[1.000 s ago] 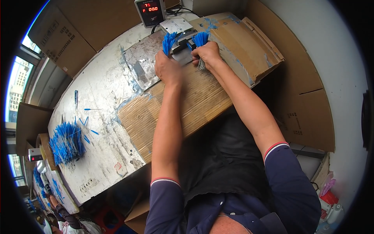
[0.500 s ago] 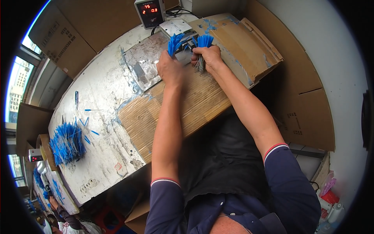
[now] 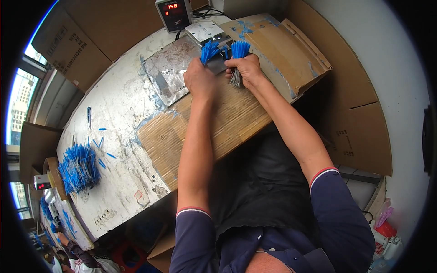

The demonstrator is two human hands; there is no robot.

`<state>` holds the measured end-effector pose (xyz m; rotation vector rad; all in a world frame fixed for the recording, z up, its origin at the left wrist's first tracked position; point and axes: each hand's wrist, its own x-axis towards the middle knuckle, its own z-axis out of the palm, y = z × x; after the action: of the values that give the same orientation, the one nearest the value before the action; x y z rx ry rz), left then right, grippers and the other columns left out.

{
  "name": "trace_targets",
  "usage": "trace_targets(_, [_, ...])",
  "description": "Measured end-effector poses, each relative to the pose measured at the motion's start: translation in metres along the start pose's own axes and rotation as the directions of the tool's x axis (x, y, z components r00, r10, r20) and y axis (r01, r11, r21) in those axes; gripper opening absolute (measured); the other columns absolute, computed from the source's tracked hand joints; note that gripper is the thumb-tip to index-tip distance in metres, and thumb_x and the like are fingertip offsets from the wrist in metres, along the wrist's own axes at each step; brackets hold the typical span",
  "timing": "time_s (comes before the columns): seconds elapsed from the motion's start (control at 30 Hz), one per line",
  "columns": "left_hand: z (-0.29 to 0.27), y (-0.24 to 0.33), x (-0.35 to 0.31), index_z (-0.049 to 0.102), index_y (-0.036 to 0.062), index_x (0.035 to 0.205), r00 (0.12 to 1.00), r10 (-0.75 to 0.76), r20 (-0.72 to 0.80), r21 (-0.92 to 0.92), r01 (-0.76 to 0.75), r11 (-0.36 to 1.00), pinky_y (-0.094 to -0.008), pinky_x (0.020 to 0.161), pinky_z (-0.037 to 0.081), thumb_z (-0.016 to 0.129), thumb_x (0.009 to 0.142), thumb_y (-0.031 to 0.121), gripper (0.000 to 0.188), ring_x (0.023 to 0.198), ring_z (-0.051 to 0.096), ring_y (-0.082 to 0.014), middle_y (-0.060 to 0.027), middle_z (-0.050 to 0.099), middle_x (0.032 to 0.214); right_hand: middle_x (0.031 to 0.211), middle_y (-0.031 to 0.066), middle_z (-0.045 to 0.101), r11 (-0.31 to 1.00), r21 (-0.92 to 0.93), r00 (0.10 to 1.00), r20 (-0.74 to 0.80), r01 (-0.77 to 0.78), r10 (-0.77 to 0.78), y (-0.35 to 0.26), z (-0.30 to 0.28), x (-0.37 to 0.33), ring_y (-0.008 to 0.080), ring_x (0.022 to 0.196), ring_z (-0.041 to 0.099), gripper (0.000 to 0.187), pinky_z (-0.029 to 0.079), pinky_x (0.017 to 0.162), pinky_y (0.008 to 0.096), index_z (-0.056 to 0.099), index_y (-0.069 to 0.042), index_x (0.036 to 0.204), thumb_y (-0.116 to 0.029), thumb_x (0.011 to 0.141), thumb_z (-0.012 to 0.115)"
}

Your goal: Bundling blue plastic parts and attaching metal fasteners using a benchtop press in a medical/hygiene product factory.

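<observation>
My left hand [image 3: 196, 78] is closed around a bundle of thin blue-ended pieces [image 3: 209, 52], their blue ends fanning out above the fist. Close beside it, my right hand [image 3: 248, 68] grips a second bundle of blue-ended wires [image 3: 240, 48]. Thin silvery tails hang out below that grip. Both bundles are held up at a small metal machine [image 3: 207, 32] at the far side of the table. A single blue piece stands upright between the two bundles, near the machine. My left hand is slightly blurred.
A box with a red lit display [image 3: 174, 14] stands behind the machine. On the left of the white table [image 3: 123, 182] lie a heap of blue-ended wires [image 3: 78, 167], several loose ones and a screwdriver [image 3: 89, 117]. Taped cardboard [image 3: 291, 54] covers the right. Another person's arm [image 3: 68, 241] shows lower left.
My left hand has shifted slightly, and its bundle now leans further right and nearer the machine's front. My right hand has barely moved. The red display's digits have changed.
</observation>
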<state>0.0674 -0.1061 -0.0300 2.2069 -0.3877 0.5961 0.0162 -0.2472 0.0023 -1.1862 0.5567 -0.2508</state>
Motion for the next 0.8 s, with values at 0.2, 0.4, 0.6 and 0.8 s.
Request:
trace_targets(0.2, [0.001,-0.001,0.0,0.063,0.0033,0.096,0.996,0.09,0.02,0.102,-0.092,0.991,-0.0526,0.076,0.048,0.062,0.088,0.01,0.011,0.085,0.065,-0.042,-0.0194,0.066,0.094,0.071,0.011,0.065,0.998,-0.055,0.996,0.085,0.019,-0.014,-0.001,-0.009,-0.002,0.0184,0.055,0.066,0.015,0.056,0.045,0.0318,0.062,0.001,0.08,0.005,0.078,0.076])
trace_targets(0.4, [0.001,0.001,0.0,0.062,0.0045,0.096,0.986,-0.084,-0.142,0.029,0.089,0.996,-0.0511,0.072,0.048,0.063,0.092,0.013,0.01,0.084,0.065,-0.0407,-0.0182,0.066,0.092,0.065,0.0127,0.064,0.982,-0.187,0.983,0.183,0.014,0.021,-0.012,-0.002,0.0,0.0191,0.05,0.064,0.014,0.054,0.042,0.0312,0.062,0.004,0.075,0.005,0.077,0.076])
trace_targets(0.6, [-0.003,0.002,0.003,0.063,0.005,0.098,0.977,-0.195,-0.086,-0.198,0.175,0.964,-0.0478,0.07,0.049,0.061,0.098,0.019,0.014,0.074,0.068,-0.0383,-0.0159,0.073,0.089,0.072,0.01,0.065,0.975,-0.218,0.983,0.185,0.047,-0.006,-0.009,0.003,0.001,0.0184,0.058,0.067,0.018,0.055,0.046,0.0304,0.061,0.0,0.085,0.004,0.078,0.078])
trace_targets(0.8, [-0.003,0.005,0.009,0.064,0.0054,0.106,0.956,-0.277,0.095,-0.62,0.275,0.735,-0.0374,0.062,0.05,0.062,0.097,0.01,0.011,0.068,0.067,-0.0205,-0.0109,0.075,0.091,0.074,0.0086,0.067,0.973,-0.175,0.94,0.331,0.149,-0.084,-0.006,-0.001,-0.012,0.0172,0.058,0.067,0.019,0.055,0.052,0.0282,0.065,0.0,0.088,0.001,0.078,0.08])
